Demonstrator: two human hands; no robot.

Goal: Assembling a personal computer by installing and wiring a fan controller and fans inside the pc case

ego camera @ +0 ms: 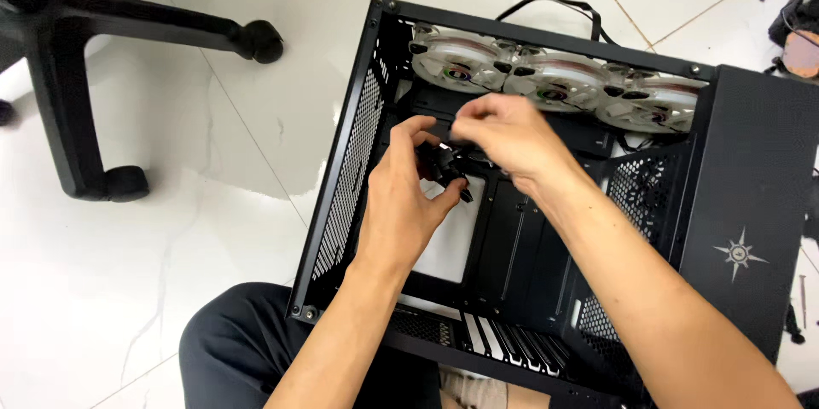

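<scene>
- An open black computer case (751, 204) is laid on its side on the white tiled floor (128, 290), with its open side turned up toward the camera.
- Both hands are held inside the case, close together over its upper middle part.
- A small bundle of black cables with connectors (445, 168) is seen between the two hands, just below the row of fans.
- The left hand (401, 204) is placed to the left of the bundle; its fingers (415, 130) are curled around the cables, and the thumb is stretched toward a black connector at the lower right of the bundle.
- The right hand (503, 138) is set above and to the right of the bundle; its fingers (467, 126) are pressed together on something small at the top of the bundle, though what exactly is pinched cannot be told.
- Three white round fans (554, 76) are lined up along the far wall of the case, just beyond the hands.
- A perforated metal side wall (350, 179) is seen on the left of the case.
- The black base of an office chair (85, 59) with castors is seen on the floor at the upper left, well apart from the case.
- A knee in dark trousers (230, 349) is seen at the bottom, just beside the near edge of the case.
</scene>
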